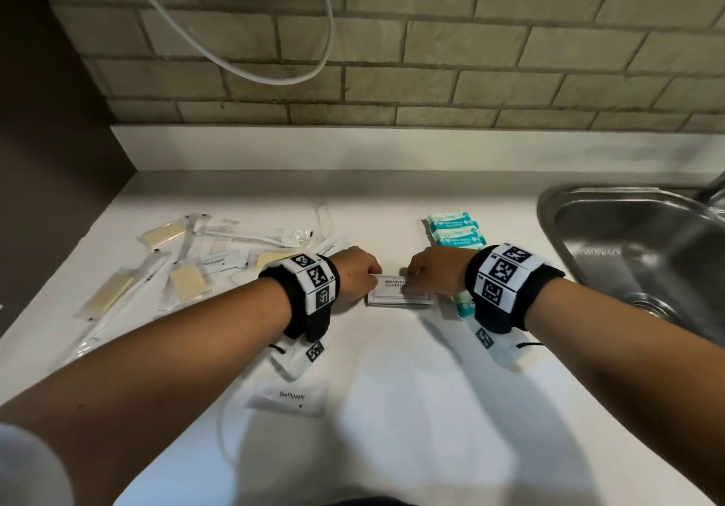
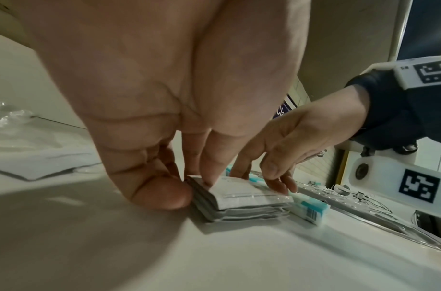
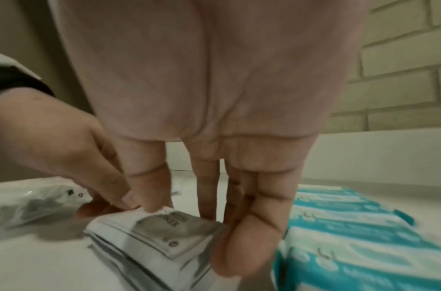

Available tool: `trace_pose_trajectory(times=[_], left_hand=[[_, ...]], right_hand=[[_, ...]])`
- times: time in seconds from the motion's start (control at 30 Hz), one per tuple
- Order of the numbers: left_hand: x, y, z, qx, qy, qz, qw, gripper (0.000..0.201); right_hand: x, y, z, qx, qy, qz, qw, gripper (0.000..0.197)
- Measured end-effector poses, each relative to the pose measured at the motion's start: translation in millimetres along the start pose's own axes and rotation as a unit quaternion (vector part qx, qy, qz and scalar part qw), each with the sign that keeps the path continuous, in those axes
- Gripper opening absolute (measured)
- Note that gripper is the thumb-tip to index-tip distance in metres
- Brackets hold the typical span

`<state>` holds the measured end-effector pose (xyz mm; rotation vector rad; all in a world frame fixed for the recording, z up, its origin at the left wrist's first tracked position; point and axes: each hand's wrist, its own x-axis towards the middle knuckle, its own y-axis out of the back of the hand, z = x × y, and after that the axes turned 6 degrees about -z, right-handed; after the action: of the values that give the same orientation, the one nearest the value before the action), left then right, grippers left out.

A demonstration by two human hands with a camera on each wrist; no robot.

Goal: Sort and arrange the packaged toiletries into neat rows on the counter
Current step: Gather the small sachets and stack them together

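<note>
A small stack of white shampoo-conditioner sachets (image 1: 396,293) lies on the white counter (image 1: 392,407) between both hands. My left hand (image 1: 359,276) pinches the stack's left end, thumb at the edge and fingers on top (image 2: 189,189). My right hand (image 1: 429,274) pinches its right end, thumb low against the side (image 3: 239,242). The stack (image 2: 241,200) (image 3: 159,238) rests flat. Teal-and-white tissue packs (image 1: 455,231) (image 3: 359,232) lie in a row just right of the stack, partly hidden by my right wrist.
A loose pile of soap bars, toothpaste sachets and wrapped toothbrushes (image 1: 184,266) covers the counter's left. One toothpaste sachet (image 1: 290,397) lies near the front. A steel sink (image 1: 635,246) is at the right, a brick wall (image 1: 431,54) behind, and a white cable (image 1: 266,70) hangs above.
</note>
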<state>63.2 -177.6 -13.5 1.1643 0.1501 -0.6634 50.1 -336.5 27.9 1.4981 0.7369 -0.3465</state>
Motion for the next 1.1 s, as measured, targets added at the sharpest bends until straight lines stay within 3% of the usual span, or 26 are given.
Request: trace_pose_trajectory(times=[0.17,0.3,0.6,1.1], left_hand=[[0,4,-2,0.038,0.014,-0.053,0.998,0.024],[-3,-1,2,0.083,0.008,-0.034,0.996,0.051],[5,-7,13,0.121,0.005,-0.008,0.993,0.047],[7,-12,11,0.084,-0.002,-0.003,0.996,0.043]], right_hand=[[-2,-6,-8,-0.052,0.014,0.006,0.999,0.070],[7,-14,-14,-0.083,0.008,0.021,0.996,0.061],[15,-20,-6,-0.073,0.021,0.053,0.996,0.051],[22,-18,-3,-0.070,0.003,0.037,0.997,0.042]])
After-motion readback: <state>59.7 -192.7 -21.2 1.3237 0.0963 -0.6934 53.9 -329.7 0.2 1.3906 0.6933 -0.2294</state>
